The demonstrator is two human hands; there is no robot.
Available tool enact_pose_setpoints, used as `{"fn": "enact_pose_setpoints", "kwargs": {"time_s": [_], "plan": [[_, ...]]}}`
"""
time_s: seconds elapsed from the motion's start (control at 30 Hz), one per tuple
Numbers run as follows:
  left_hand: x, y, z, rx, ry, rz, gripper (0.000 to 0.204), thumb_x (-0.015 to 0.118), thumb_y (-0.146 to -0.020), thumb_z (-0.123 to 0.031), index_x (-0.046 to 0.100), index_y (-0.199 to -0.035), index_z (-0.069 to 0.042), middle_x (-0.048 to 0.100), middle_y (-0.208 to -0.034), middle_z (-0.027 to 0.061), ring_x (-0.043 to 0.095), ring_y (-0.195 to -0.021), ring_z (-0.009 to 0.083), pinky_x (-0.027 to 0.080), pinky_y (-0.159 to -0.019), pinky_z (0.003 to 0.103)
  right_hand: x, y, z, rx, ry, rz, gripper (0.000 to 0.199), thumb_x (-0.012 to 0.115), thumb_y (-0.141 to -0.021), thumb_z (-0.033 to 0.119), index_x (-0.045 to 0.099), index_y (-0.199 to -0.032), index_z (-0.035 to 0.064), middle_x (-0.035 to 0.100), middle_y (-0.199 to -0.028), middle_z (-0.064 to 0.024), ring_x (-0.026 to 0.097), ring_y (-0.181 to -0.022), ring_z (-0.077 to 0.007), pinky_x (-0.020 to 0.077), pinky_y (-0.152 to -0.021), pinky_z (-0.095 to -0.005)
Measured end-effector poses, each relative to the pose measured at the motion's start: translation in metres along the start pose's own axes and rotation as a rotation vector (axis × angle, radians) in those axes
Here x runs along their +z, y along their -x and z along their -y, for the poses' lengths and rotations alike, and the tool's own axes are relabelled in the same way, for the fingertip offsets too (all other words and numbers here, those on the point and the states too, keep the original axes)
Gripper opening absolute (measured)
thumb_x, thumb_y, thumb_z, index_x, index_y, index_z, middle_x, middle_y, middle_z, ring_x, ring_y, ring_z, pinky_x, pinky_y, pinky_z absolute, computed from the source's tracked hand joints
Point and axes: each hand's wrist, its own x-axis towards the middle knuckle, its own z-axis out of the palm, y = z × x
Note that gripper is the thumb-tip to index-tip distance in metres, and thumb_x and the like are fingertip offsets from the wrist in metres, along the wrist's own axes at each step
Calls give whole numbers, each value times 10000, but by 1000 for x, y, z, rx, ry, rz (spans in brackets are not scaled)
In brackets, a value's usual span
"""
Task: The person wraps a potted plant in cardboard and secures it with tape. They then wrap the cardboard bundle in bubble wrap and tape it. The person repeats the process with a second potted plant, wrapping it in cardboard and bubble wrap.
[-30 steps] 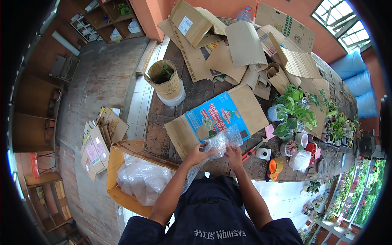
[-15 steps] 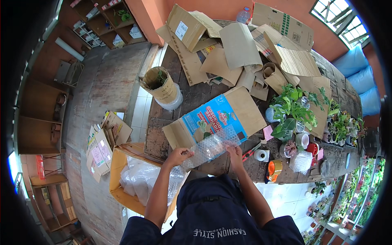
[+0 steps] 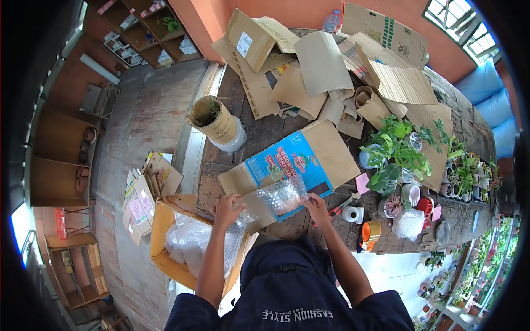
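In front of me a small pot lies wrapped in clear bubble wrap, with the green leaves of a plant poking out at its far end. It rests on a flattened blue-and-brown cardboard sheet. My left hand has its fingers closed on the loose left end of the wrap. At the right edge of the bundle, my right hand pinches the bubble wrap. The pot itself is mostly hidden by the layers.
Right of my hands lie red-handled scissors, a white roll and an orange tape roll. Potted plants stand beyond. A cardboard-wrapped plant stands far left; cardboard pieces cover the back. A box of bubble wrap sits below left.
The wrap's right end has drawn left, closer around the pot. My left hand has moved a little left and away from me; the right hand stays near the bundle's right edge.
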Motion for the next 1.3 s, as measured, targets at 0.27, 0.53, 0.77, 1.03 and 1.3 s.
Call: {"fn": "enact_pose_setpoints", "kwargs": {"time_s": [0.27,0.53,0.77,1.03,1.3], "plan": [[69,28,-104,150,328,-427,449,695,-863,-406,605,-1204,-127,514,-1305,115,416,-1257,366,300,-999,598,-11,-5,-6,40,-181,169,62,578,-926,65,626,-964,63,604,-911,43,560,-866,-45,452,-841,-223],[65,-6,-63,47,437,-255,262,669,-912,-389,719,-944,-134,675,-838,28,603,-920,215,331,-881,487,-24,-10,-6,169,-252,220,92,546,-943,130,621,-979,92,591,-951,50,552,-928,-55,459,-885,-256],[61,0,-63,13,103,-315,210,693,-897,-375,711,-958,-175,647,-928,24,551,-1027,229,314,-908,498,-16,-10,-10,70,-143,194,90,603,-914,89,641,-988,55,585,-898,42,536,-862,-51,435,-808,-234],[83,27,-116,138,148,-541,293,685,-896,-352,614,-1054,-115,489,-1191,150,488,-1086,359,335,-966,518,-15,-15,-31,-119,141,115,102,644,-878,27,647,-979,45,575,-846,43,526,-800,-53,427,-748,-225],[105,26,-148,91,258,-437,481,732,-850,-409,518,-1091,-52,478,-1146,170,464,-1128,376,340,-994,505,-19,-21,-55,182,-178,213,122,666,-879,55,613,-985,25,596,-958,-29,568,-836,-81,460,-746,-237]]}}
